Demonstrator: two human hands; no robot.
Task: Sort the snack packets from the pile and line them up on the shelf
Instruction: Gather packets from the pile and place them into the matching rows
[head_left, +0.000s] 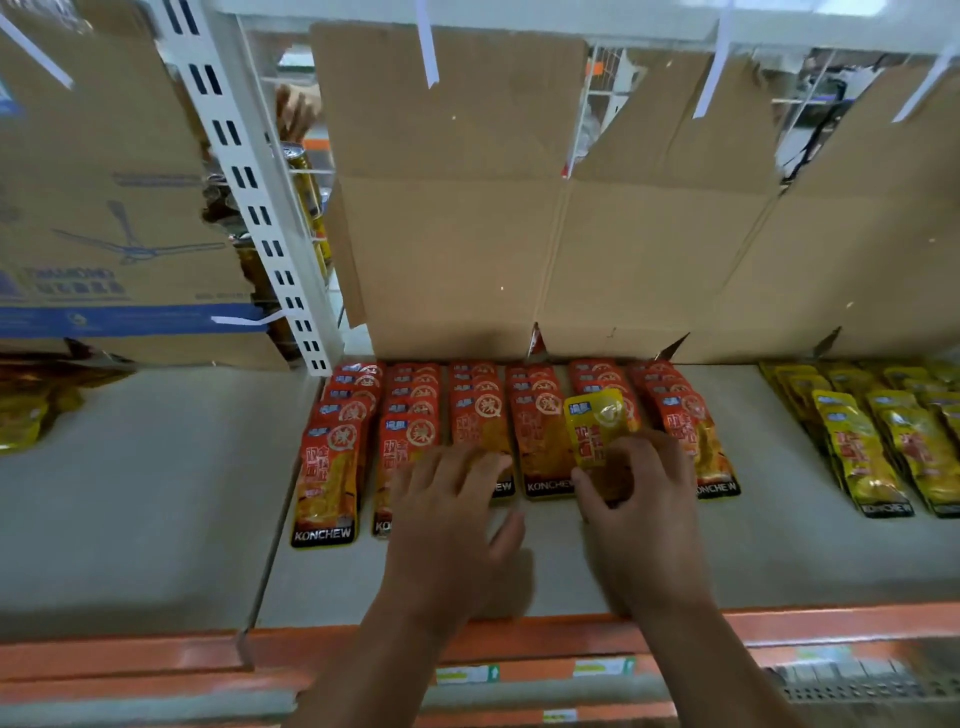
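Several rows of red snack packets (540, 431) lie overlapped on the grey shelf (779, 545), running back toward the cardboard. My right hand (641, 514) pinches one yellow packet (597, 423) by its lower end, holding it above the red rows. My left hand (452, 514) lies flat with spread fingers on the front packets of the second and third red rows. Rows of yellow packets (872, 447) are lined up at the right end of the shelf.
Brown cardboard sheets (519, 218) back the shelf. A white slotted upright (260, 208) divides it from the left bay, where a loose heap of yellow packets (31, 405) lies. An orange rail (831, 623) edges the shelf front. Another person's hand (296, 111) shows behind the rack.
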